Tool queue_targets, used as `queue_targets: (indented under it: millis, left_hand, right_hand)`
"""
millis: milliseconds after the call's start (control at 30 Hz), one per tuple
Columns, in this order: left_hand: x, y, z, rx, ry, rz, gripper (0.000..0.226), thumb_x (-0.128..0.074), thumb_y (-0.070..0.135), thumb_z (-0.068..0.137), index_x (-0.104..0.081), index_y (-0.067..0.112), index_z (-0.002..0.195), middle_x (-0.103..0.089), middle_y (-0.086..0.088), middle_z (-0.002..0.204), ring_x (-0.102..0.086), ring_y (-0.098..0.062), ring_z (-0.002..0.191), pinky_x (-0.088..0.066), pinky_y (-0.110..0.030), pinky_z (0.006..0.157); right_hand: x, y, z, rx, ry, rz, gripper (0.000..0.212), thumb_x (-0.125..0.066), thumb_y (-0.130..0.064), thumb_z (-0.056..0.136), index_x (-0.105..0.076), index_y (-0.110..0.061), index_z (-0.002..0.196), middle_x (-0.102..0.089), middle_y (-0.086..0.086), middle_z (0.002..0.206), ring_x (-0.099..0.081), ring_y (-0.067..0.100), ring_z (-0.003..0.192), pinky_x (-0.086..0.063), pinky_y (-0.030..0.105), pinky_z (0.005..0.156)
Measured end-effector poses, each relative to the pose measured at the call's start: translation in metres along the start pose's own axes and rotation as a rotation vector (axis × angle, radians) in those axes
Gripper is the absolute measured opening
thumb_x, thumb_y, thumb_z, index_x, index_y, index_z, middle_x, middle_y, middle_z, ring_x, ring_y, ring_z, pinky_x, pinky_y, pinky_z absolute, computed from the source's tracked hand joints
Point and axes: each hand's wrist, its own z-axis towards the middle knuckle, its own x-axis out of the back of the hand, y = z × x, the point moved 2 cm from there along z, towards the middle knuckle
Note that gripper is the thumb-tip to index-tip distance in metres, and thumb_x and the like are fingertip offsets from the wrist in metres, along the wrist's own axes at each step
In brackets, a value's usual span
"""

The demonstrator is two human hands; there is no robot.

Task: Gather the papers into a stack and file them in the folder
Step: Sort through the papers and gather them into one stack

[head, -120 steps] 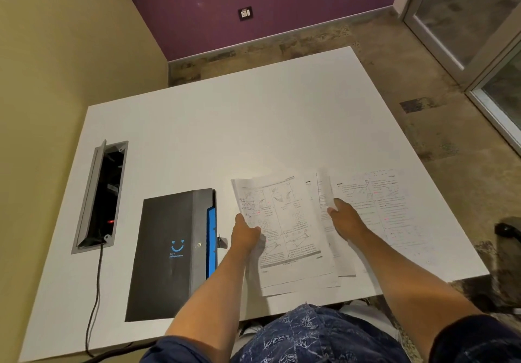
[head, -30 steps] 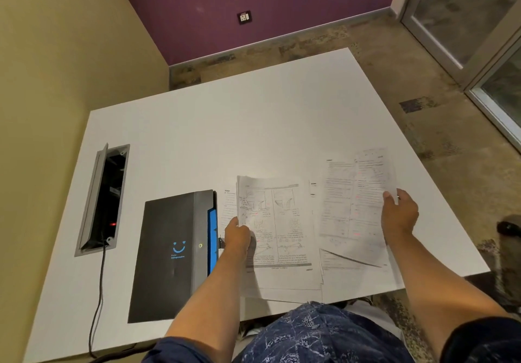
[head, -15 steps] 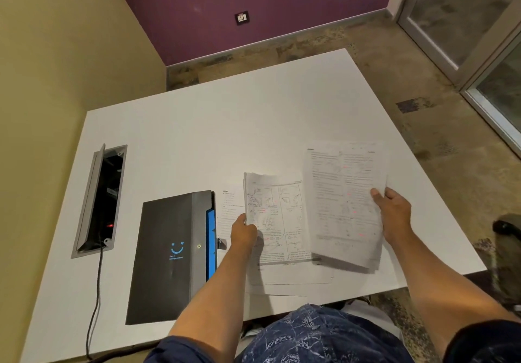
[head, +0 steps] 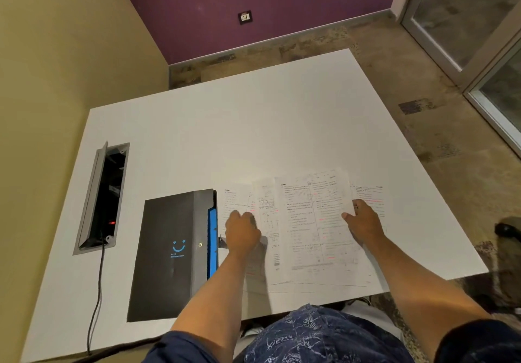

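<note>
Several printed white papers point(head: 307, 230) lie overlapped on the white table point(head: 253, 137) near its front edge. My right hand point(head: 363, 221) grips the right edge of the top sheets, which rest over the pile. My left hand point(head: 242, 231) presses on the left side of the pile, fingers curled on the paper. One more sheet point(head: 372, 196) sticks out to the right behind my right hand. The black folder point(head: 172, 252) with a blue smile logo and blue edge lies shut, flat, just left of the papers.
A grey cable box point(head: 101, 196) is sunk into the table at the left, with a black cord point(head: 95, 292) running to the front edge. The far half of the table is bare. A yellow wall stands close on the left.
My right hand has carried sheets from the right side leftward and laid them over the pile. My left hand has stayed on the pile's left side.
</note>
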Motion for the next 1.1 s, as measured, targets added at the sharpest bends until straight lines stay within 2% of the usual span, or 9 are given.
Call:
queue_targets:
  millis: [100,200,300,367,467,600,733,900,1100]
  left_hand:
    - [-0.001,-0.003,-0.001,0.066,-0.201,0.051,0.044,-0.051,0.001,0.092,-0.048,0.007,0.136,-0.024,-0.024,0.158,-0.027,-0.047,0.147,-0.038,-0.056,0.114]
    - [-0.004,-0.002,-0.004,0.04,-0.322,0.123,0.06,-0.054,0.005,0.095,-0.033,0.012,0.151,0.004,-0.024,0.168,-0.001,-0.048,0.155,-0.028,-0.06,0.12]
    - [-0.008,0.004,-0.005,-0.024,-0.315,0.18,0.053,-0.055,0.013,0.095,-0.041,0.013,0.146,-0.014,-0.024,0.165,-0.021,-0.047,0.151,-0.037,-0.055,0.116]
    - [-0.009,0.01,-0.006,-0.074,-0.234,0.184,0.043,-0.056,0.018,0.095,-0.052,0.014,0.137,-0.042,-0.017,0.148,-0.049,-0.035,0.132,-0.05,-0.046,0.103]
    - [-0.006,0.014,-0.007,-0.071,-0.104,0.055,0.028,-0.058,0.017,0.096,-0.062,0.014,0.124,-0.062,-0.009,0.124,-0.062,-0.022,0.106,-0.053,-0.033,0.084]
    - [-0.004,0.007,-0.008,0.071,-0.015,0.086,0.04,-0.06,0.02,0.095,-0.048,0.008,0.131,-0.05,-0.016,0.129,-0.054,-0.031,0.117,-0.052,-0.039,0.092]
    - [-0.01,-0.006,-0.011,0.198,-0.074,0.174,0.079,-0.078,0.032,0.083,-0.034,0.007,0.144,-0.04,-0.017,0.14,-0.044,-0.034,0.13,-0.052,-0.041,0.098]
    - [-0.013,-0.009,-0.008,0.313,-0.044,0.099,0.085,-0.084,0.036,0.078,-0.038,0.006,0.143,-0.045,-0.021,0.141,-0.047,-0.036,0.131,-0.052,-0.041,0.095]
    - [-0.009,-0.007,-0.006,0.377,-0.068,-0.109,0.071,-0.085,0.026,0.072,-0.05,0.002,0.128,-0.053,-0.018,0.132,-0.057,-0.033,0.119,-0.058,-0.044,0.089]
  right_hand:
    - [0.003,-0.001,-0.002,-0.033,0.008,-0.021,0.04,-0.068,-0.014,0.097,-0.057,-0.009,0.134,-0.066,0.012,0.135,-0.062,0.034,0.122,-0.05,0.044,0.103]
    - [0.006,-0.004,-0.003,-0.056,0.016,-0.053,0.043,-0.067,-0.016,0.098,-0.054,-0.009,0.138,-0.064,0.012,0.138,-0.061,0.035,0.125,-0.049,0.044,0.103]
    - [0.012,-0.006,-0.003,-0.076,0.03,-0.077,0.045,-0.065,-0.017,0.099,-0.051,-0.01,0.141,-0.062,0.013,0.142,-0.06,0.036,0.127,-0.048,0.045,0.105]
    - [0.016,-0.006,-0.003,-0.091,0.045,-0.103,0.046,-0.064,-0.018,0.099,-0.05,-0.012,0.142,-0.062,0.013,0.143,-0.06,0.038,0.127,-0.048,0.046,0.105]
    - [0.023,-0.004,-0.001,-0.122,0.086,-0.139,0.046,-0.063,-0.018,0.099,-0.049,-0.011,0.142,-0.064,0.014,0.138,-0.061,0.039,0.124,-0.049,0.046,0.101]
    - [0.032,-0.002,-0.001,-0.134,0.159,-0.192,0.053,-0.076,-0.021,0.09,-0.056,-0.009,0.136,-0.062,0.017,0.135,-0.061,0.039,0.121,-0.051,0.047,0.098]
    - [0.046,0.004,-0.005,-0.278,0.324,-0.441,0.088,-0.089,-0.046,0.071,-0.051,-0.006,0.139,-0.053,0.023,0.137,-0.052,0.042,0.128,-0.042,0.055,0.106]
    - [0.053,0.01,-0.002,-0.366,0.282,-0.421,0.097,-0.091,-0.055,0.066,-0.048,-0.003,0.136,-0.05,0.025,0.138,-0.047,0.044,0.13,-0.039,0.056,0.109]
    - [0.059,0.008,0.005,-0.397,0.242,-0.438,0.097,-0.091,-0.056,0.065,-0.05,-0.004,0.135,-0.05,0.025,0.138,-0.049,0.043,0.129,-0.038,0.052,0.11]
